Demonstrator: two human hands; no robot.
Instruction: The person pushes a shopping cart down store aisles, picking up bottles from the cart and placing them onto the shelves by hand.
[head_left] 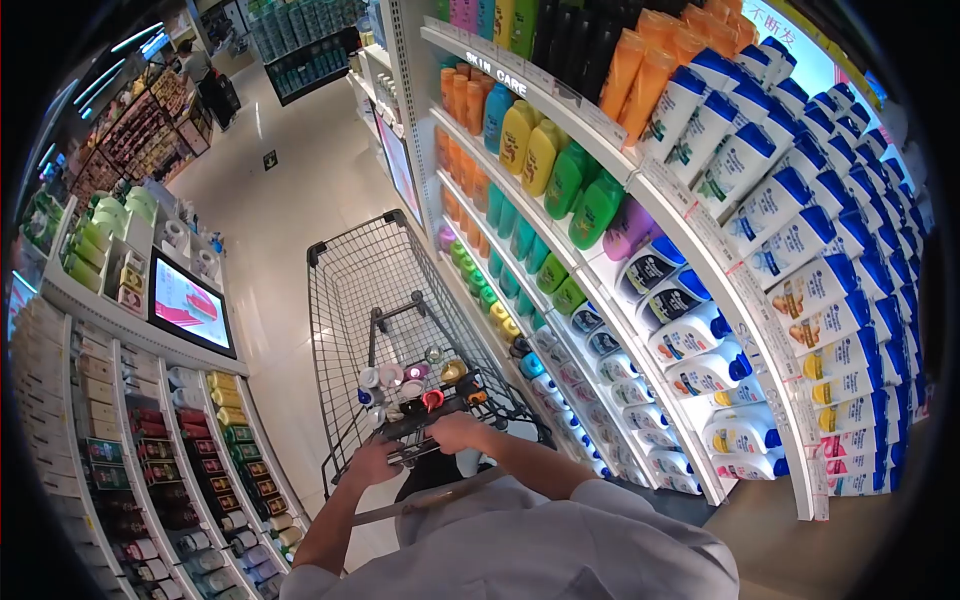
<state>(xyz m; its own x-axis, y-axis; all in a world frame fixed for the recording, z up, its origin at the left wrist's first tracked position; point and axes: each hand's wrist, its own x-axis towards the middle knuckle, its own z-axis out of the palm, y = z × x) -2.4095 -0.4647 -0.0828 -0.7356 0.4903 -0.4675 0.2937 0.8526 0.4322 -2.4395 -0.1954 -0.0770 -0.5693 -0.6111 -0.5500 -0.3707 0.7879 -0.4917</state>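
Observation:
A wire shopping cart stands in front of me in the aisle. My left hand is closed around the left part of its dark handle, and my right hand grips the same handle further right. Just beyond the handle, several bottles and jars lie together at the near end of the cart, among them a gold-coloured one and a red-topped one. Their exact kinds are too small to tell. The far part of the basket shows bare wire.
Curved shelves of white, blue-capped bottles rise close on my right, with green bottles further along. On the left stands a shelf with a screen and boxed goods. A person is far down the aisle floor.

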